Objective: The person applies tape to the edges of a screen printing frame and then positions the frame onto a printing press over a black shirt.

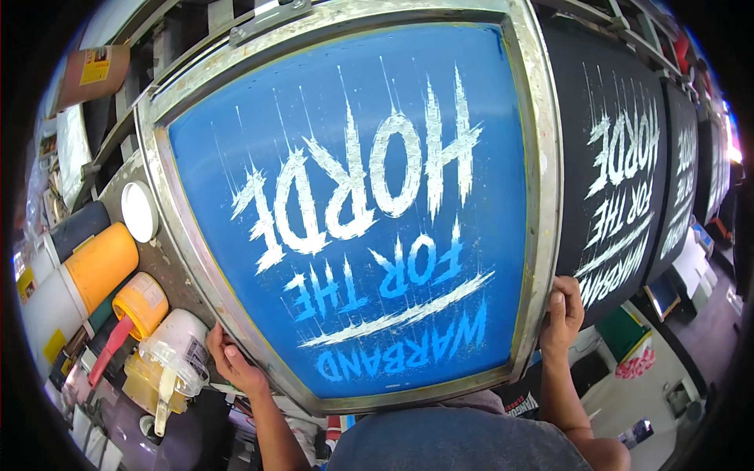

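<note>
Blue screen-printing frame at my twelve o'clock, long axis roughly twelve-to-six. My right grip holds its edge, frame toward ten; left grip at opposite edge, frame toward one, can't tell whether clamped.

Out of sight or past reading.
The frame is cut off by the upper edge and hides whatever lies beneath it, along with one side of the black cloth. How far the left hand and right hand reach under it cannot be told. The lower edge cuts off the left forearm, right elbow and shirt. A tiny mark low on the mesh is too small to make out; the far-right background blurs.
</note>
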The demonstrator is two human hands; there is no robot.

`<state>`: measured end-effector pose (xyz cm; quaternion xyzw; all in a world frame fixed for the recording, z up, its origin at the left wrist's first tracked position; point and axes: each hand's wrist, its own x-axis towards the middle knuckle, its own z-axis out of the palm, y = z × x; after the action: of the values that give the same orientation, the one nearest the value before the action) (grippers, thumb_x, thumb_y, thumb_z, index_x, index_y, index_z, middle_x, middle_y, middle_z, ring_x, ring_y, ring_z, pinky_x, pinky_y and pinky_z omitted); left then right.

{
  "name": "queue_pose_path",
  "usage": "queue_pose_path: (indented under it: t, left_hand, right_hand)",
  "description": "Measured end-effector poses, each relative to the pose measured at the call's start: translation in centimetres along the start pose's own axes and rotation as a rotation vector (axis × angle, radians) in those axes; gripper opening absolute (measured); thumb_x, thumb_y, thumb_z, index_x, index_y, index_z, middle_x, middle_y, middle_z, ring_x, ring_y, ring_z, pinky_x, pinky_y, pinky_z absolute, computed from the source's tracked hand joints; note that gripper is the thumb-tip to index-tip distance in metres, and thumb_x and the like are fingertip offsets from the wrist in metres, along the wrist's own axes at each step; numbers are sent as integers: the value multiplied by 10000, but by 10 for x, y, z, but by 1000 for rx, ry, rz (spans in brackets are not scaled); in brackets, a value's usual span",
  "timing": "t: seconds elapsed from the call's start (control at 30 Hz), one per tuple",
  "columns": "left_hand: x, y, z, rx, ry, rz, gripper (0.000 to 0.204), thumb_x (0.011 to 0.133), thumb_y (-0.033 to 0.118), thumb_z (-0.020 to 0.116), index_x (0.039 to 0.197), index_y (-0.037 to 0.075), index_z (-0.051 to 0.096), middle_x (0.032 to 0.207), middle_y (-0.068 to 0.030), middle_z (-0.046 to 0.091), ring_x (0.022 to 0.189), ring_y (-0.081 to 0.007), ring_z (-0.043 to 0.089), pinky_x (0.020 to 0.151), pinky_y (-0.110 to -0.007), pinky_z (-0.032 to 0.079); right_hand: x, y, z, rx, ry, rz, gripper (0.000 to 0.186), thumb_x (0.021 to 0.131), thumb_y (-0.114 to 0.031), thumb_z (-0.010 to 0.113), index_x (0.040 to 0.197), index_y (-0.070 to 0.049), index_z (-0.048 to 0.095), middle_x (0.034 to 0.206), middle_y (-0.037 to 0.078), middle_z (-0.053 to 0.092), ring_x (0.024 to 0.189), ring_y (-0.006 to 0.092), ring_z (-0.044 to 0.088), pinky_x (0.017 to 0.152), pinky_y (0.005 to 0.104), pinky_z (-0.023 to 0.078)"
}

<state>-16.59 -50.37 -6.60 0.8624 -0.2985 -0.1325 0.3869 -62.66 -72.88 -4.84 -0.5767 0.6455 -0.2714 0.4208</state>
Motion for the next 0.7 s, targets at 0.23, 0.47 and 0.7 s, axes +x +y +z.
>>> queue_pose_path:
  t: [0.23,0.47,0.7]
  left_hand:
    - [-1,-1,-2,26,0,-13,598,1026,452,492,1307,-70,567,1162,-87,561,945,-162,494,853,-303,403]
    - [-2,-3,-2,6,-13,-23,614,1008,469,529,1312,-63,565,1205,-106,567,1031,-194,514,926,-327,401]
    - [0,-2,-3,26,-38,14,614,984,478,579,1305,-45,578,1221,-106,572,1056,-205,524,934,-338,402]
  right_hand:
    - [-2,-3,3,93,-8,44,404,996,-338,612,1150,35,617,951,8,500,875,95,466,810,240,354]
    - [-3,5,-1,126,-22,6,325,977,-204,632,1172,56,617,1017,56,523,871,119,473,785,260,372]
    - [-2,1,-1,37,-28,-25,371,978,-263,624,1171,54,615,990,45,513,874,121,475,798,261,368]
